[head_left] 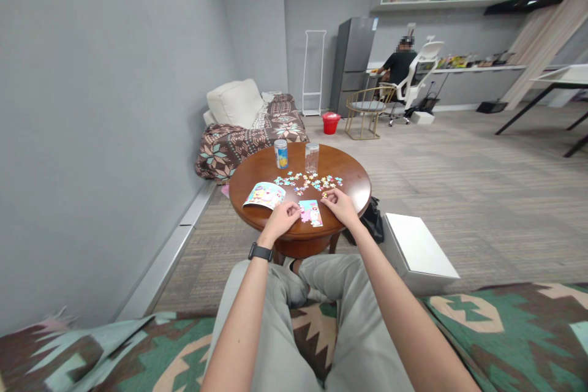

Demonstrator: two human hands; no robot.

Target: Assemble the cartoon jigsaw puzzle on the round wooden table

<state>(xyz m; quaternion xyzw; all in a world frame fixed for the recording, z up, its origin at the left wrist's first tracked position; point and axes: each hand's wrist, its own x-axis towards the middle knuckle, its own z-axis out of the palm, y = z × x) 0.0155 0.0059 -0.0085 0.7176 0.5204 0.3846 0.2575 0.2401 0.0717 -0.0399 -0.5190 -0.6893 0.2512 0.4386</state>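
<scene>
A partly joined puzzle section (311, 212) lies near the front edge of the round wooden table (353, 180). At its left edge is my left hand (283, 218), its fingers curled together; anything between them is too small to make out. My right hand (339, 204) pinches a small yellowish puzzle piece (324, 195) just right of the section's upper corner. Loose puzzle pieces (316, 184) are scattered beyond both hands. A printed picture sheet (265, 193), slightly curved, rests to the left.
A blue-labelled can (281, 154) and a clear jar (312, 158) stand at the table's back. Right of the table is a white box (420, 245). A draped sofa (248, 116), a red bucket (330, 123) and a seated person (400, 66) are farther off.
</scene>
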